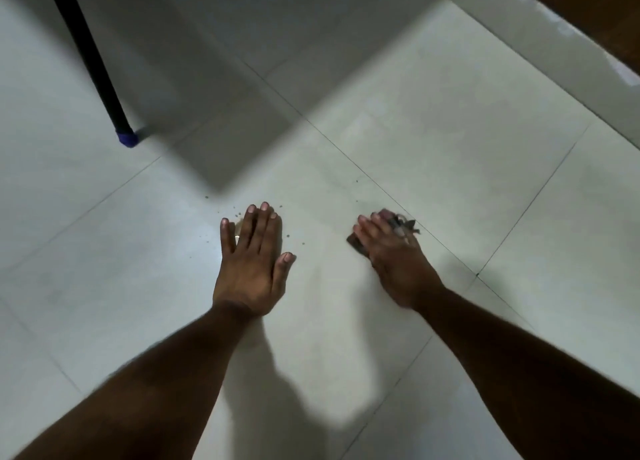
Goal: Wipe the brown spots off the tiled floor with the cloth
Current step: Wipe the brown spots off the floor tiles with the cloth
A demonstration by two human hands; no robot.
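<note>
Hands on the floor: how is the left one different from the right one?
The left hand lies flat on the tiled floor with straight fingers, holding nothing; the right hand covers a dark cloth. The left looks sharp; the right looks blurred. Brown spots dot the tiles nearer the left. Both rest palm down.

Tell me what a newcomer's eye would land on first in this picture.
Two bare forearms reach in from below, and the left hand lies flat with straight fingers on the pale tiled floor. To its right, the right hand presses a dark cloth to the tiles, blurred. Small brown spots speckle the floor around the left fingertips, and a black furniture leg with a blue foot stands at the upper left.
</note>
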